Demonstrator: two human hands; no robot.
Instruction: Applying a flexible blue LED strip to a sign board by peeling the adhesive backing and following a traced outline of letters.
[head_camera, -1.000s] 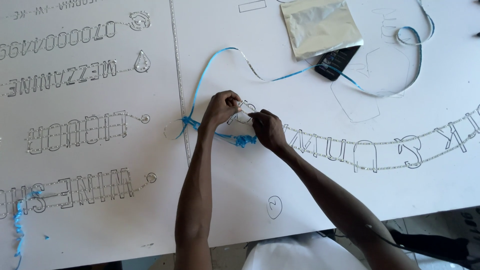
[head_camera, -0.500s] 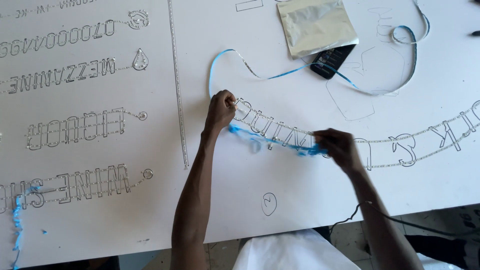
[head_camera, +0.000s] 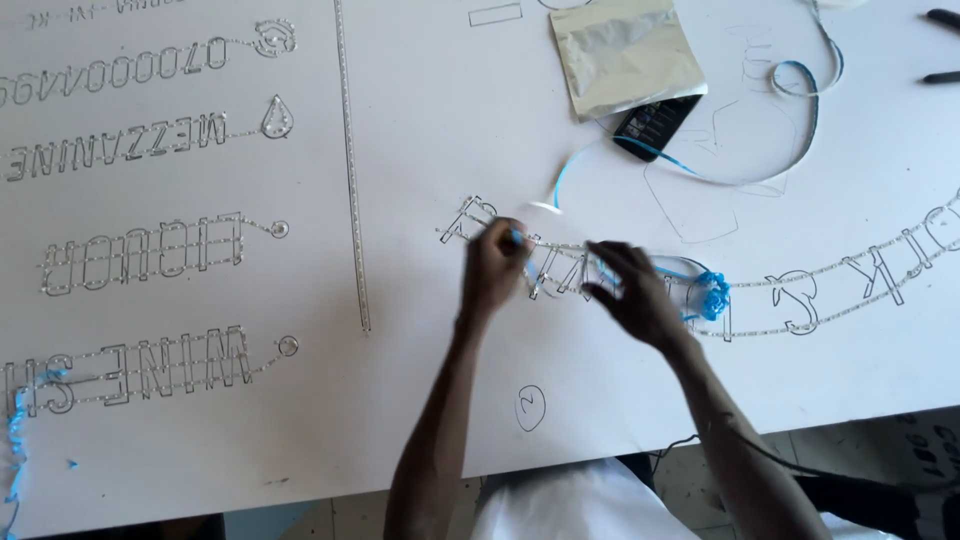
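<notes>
A curved row of thin wire letter outlines (head_camera: 800, 290) lies on the white board (head_camera: 430, 150). My left hand (head_camera: 495, 268) rests on the left end of that row, fingers pinched on a blue strip (head_camera: 515, 238). My right hand (head_camera: 635, 292), blurred, is closed over the letters just to the right, with the blue strip running out from under it to a crumpled blue wad (head_camera: 712, 295). A longer length of blue-and-white strip (head_camera: 800, 75) loops away across the board toward the top right.
A silver foil pouch (head_camera: 625, 50) and a black phone (head_camera: 655, 125) lie behind the hands. Finished letter rows (head_camera: 140, 250) fill the left board, beside a thin beaded seam strip (head_camera: 352, 170). Blue scraps (head_camera: 15, 440) sit bottom left; dark pens (head_camera: 940, 20) top right.
My right hand pulled out to the right with the blue strip, then came back left beside my left hand. The peeled strip now sits bunched to its right.
</notes>
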